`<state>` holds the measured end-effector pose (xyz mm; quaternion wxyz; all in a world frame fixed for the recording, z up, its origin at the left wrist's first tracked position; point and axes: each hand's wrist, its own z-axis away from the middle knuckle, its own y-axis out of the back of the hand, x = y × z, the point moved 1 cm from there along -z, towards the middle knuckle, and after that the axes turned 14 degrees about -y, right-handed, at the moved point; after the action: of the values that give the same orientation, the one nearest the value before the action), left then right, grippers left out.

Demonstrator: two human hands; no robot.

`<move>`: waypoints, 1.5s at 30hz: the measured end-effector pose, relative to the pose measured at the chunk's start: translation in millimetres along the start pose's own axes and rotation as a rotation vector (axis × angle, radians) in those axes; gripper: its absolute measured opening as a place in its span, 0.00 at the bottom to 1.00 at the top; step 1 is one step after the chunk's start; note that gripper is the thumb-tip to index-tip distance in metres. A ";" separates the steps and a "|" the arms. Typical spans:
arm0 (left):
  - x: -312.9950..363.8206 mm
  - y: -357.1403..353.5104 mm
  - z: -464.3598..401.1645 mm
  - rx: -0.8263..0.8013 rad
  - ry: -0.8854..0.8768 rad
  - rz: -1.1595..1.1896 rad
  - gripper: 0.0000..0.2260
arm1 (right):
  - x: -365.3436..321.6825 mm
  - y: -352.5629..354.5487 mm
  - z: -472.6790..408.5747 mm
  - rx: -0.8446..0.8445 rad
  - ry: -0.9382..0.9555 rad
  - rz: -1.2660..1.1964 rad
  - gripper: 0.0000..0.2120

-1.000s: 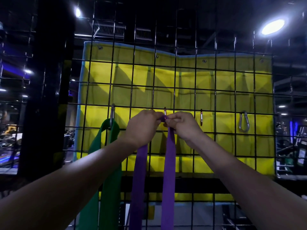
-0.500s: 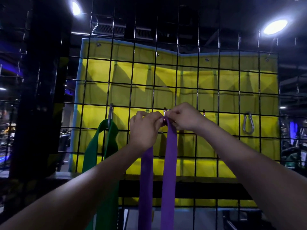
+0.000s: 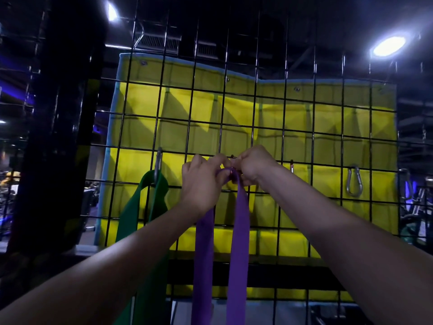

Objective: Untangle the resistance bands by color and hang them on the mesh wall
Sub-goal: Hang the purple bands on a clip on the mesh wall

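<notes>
A purple resistance band (image 3: 239, 242) hangs in two strands down the black mesh wall (image 3: 269, 127). Its top loop sits at a small hook between my hands, mostly hidden by my fingers. My left hand (image 3: 201, 186) pinches the loop from the left. My right hand (image 3: 253, 170) pinches it from the right, fingers curled at the hook. A green resistance band (image 3: 140, 214) hangs from a silver carabiner (image 3: 158, 165) to the left.
An empty silver carabiner (image 3: 353, 181) hangs on the mesh at the right, and a thin hook (image 3: 292, 165) sits beside my right wrist. A yellow padded mat (image 3: 257, 109) is behind the mesh. A black pillar (image 3: 61, 127) stands at the left.
Both hands stay at the hook with the purple band's loop; the fingers have shifted slightly around it. The view has tilted a little.
</notes>
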<state>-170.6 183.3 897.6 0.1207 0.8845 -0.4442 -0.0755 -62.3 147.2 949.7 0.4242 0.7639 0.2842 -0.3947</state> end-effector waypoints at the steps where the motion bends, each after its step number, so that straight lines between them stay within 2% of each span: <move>1: -0.8 0.1 -1.4 -0.009 -0.012 -0.011 0.06 | -0.3 -0.9 -1.4 -0.004 -0.006 0.000 0.07; 8: -0.3 2.1 -2.8 -0.010 -0.112 -0.076 0.10 | -1.3 -1.3 -1.5 0.018 -0.022 0.031 0.07; 17: 3.1 -0.9 -1.7 -0.138 -0.262 -0.251 0.09 | -0.7 2.0 4.4 -0.031 -0.041 0.006 0.04; 23: 2.5 -0.9 -1.0 -0.113 -0.370 -0.377 0.03 | 3.1 5.4 5.3 -0.082 -0.022 -0.056 0.11; 26: 0.0 -2.4 0.5 -0.091 -0.432 -0.431 0.09 | 3.5 5.6 5.3 -0.076 -0.039 -0.096 0.11; 29: -1.7 -2.9 2.7 -0.084 -0.465 -0.445 0.10 | 3.0 4.5 5.1 -0.059 -0.044 -0.125 0.12; 36: -1.2 0.1 4.4 -0.061 -0.430 -0.443 0.07 | 9.0 5.3 11.1 -0.091 -0.007 -0.132 0.12; 38: 0.2 2.8 5.5 -0.080 -0.395 -0.431 0.06 | 17.5 4.8 15.7 -0.099 0.044 -0.130 0.09; 40: -0.4 5.8 5.9 -0.126 -0.346 -0.363 0.10 | 27.8 3.5 21.9 -0.119 0.091 -0.165 0.05; 45: 2.6 13.0 16.6 -0.137 -0.243 -0.263 0.13 | 39.0 0.3 27.2 -0.056 0.261 0.000 0.13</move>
<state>-183.0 171.3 885.2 0.1153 0.9090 -0.3298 -0.2272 -51.3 127.2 907.9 0.4049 0.7965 0.3479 -0.2839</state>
